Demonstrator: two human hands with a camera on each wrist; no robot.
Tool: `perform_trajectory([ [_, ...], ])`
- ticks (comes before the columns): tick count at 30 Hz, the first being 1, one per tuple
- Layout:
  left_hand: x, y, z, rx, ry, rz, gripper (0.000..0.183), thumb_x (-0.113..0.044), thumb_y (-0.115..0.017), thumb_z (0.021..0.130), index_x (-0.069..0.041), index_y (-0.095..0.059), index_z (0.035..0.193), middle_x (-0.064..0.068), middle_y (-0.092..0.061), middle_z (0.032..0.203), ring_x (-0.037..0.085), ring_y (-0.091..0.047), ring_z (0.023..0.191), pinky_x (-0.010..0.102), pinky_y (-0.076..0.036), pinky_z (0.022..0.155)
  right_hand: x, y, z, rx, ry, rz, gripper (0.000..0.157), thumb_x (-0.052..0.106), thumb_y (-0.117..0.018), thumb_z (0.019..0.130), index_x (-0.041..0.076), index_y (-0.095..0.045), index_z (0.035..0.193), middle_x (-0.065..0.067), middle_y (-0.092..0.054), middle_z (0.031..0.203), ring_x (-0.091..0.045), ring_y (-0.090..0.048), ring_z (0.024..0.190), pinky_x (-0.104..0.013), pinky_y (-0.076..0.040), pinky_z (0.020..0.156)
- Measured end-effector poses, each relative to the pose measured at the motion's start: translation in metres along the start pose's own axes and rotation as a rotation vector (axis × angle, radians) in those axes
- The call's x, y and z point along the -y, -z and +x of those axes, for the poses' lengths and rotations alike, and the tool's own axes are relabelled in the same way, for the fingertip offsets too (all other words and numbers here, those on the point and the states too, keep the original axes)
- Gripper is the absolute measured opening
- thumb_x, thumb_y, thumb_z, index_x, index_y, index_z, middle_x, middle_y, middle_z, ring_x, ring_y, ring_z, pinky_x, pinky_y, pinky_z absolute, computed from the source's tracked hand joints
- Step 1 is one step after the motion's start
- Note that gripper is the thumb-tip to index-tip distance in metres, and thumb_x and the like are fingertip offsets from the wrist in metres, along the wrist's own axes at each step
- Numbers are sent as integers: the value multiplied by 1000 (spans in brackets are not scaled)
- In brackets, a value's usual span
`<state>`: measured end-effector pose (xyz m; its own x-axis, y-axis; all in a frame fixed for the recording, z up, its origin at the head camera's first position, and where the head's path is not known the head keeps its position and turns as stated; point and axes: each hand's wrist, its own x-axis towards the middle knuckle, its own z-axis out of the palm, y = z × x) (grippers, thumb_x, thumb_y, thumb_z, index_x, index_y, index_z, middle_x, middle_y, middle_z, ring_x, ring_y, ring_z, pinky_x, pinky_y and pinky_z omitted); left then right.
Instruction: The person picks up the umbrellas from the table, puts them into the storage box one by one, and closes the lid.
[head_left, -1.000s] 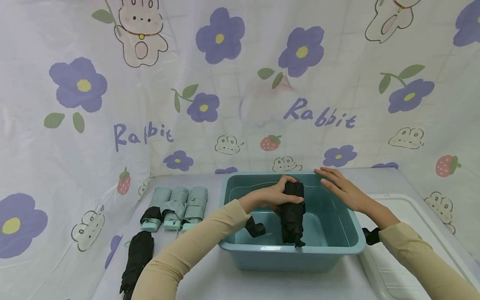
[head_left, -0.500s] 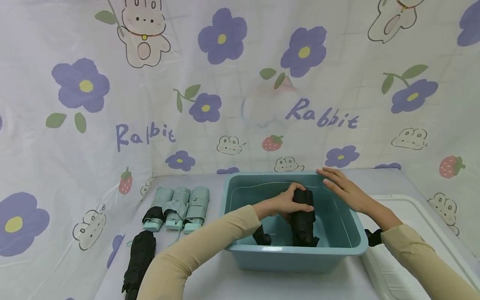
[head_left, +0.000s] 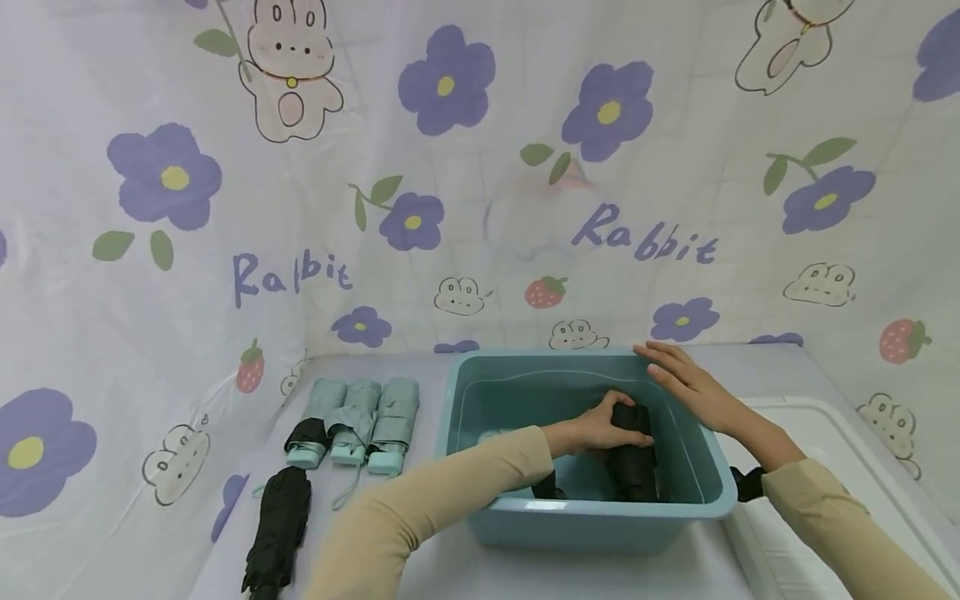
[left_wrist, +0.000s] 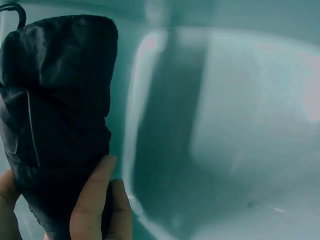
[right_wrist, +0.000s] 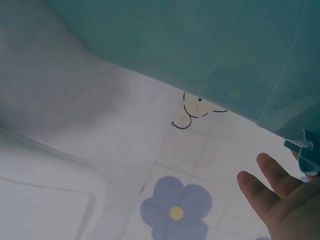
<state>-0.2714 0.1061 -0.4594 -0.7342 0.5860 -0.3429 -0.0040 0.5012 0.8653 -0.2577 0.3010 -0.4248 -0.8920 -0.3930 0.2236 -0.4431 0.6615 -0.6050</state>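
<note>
My left hand grips a folded black umbrella low inside a blue-green plastic bin, by the bin's right wall. In the left wrist view the umbrella lies lengthwise along that wall, a small wrist loop at its top corner, with fingers wrapped round its lower part. My right hand rests at the bin's back right rim, fingers extended. The right wrist view shows its fingers fairly straight outside the bin's wall, right at the rim.
Three pale green folded umbrellas lie side by side on the table, left of the bin. Nearer sits another black folded umbrella. A white lid lies on the right, under my right forearm. A patterned curtain hangs behind.
My left hand has moved right and down with the black umbrella, from above the bin's middle to low beside its right wall. The right hand has stayed at the rim.
</note>
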Motion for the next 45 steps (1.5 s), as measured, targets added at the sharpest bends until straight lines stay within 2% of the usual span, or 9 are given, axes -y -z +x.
perform_trajectory([
  [7,6,-4,9,-31,23,-42,49,-28,-69,83,-21,-38,121,10,-43,124,22,-48,107,32,-43,87,-3,4,-3,-4,-1,2,46,26,-34,102,9,-30,145,-21,-19,149,-48,-20,133,-70,-23,94],
  [15,9,-13,15,-72,47,36,49,-30,-70,82,-21,-39,120,10,-45,128,21,-48,113,30,-40,93,-4,5,-3,-10,5,-8,46,26,-34,102,10,-31,145,-21,-20,149,-48,-20,133,-71,-22,93],
  [24,10,-21,17,-106,92,66,48,-29,-71,81,-22,-41,117,10,-47,125,23,-49,108,31,-41,90,1,6,-5,-18,13,10,46,24,-36,102,9,-31,144,-21,-21,149,-49,-21,132,-72,-22,91],
  [28,9,-20,17,-43,100,-79,49,-22,-71,82,-22,-40,120,15,-41,126,31,-57,94,41,-52,79,2,6,-3,-22,16,11,45,23,-36,101,9,-32,144,-20,-21,149,-49,-21,132,-72,-21,91],
  [31,9,-19,16,32,124,-211,51,-13,-69,83,-20,-39,124,17,-37,126,41,-59,84,50,-53,71,2,5,-2,-10,16,11,46,24,-36,102,9,-31,144,-20,-20,149,-48,-20,133,-72,-21,92],
  [32,9,-18,16,48,130,-227,51,-11,-68,84,-20,-39,124,17,-36,127,42,-59,85,51,-52,72,2,4,-2,-5,14,14,46,24,-36,102,9,-31,145,-20,-20,149,-48,-19,133,-72,-21,92],
  [34,8,-17,15,78,135,-239,51,-9,-67,84,-19,-38,126,16,-36,128,43,-58,90,52,-52,73,2,3,-1,-1,12,17,46,24,-35,102,9,-31,145,-21,-19,149,-49,-19,133,-72,-21,92],
  [41,7,-11,19,149,187,-271,54,-11,-64,87,-17,-34,132,12,-33,134,32,-47,114,51,-51,77,2,0,-1,1,4,36,46,24,-35,102,9,-30,145,-21,-19,149,-50,-18,133,-73,-20,91],
  [45,3,-4,19,194,208,-213,61,-15,-63,88,-17,-29,139,11,-33,138,28,-43,120,47,-52,78,3,0,2,1,13,35,46,23,-35,102,8,-30,145,-21,-19,149,-49,-19,133,-72,-20,92],
])
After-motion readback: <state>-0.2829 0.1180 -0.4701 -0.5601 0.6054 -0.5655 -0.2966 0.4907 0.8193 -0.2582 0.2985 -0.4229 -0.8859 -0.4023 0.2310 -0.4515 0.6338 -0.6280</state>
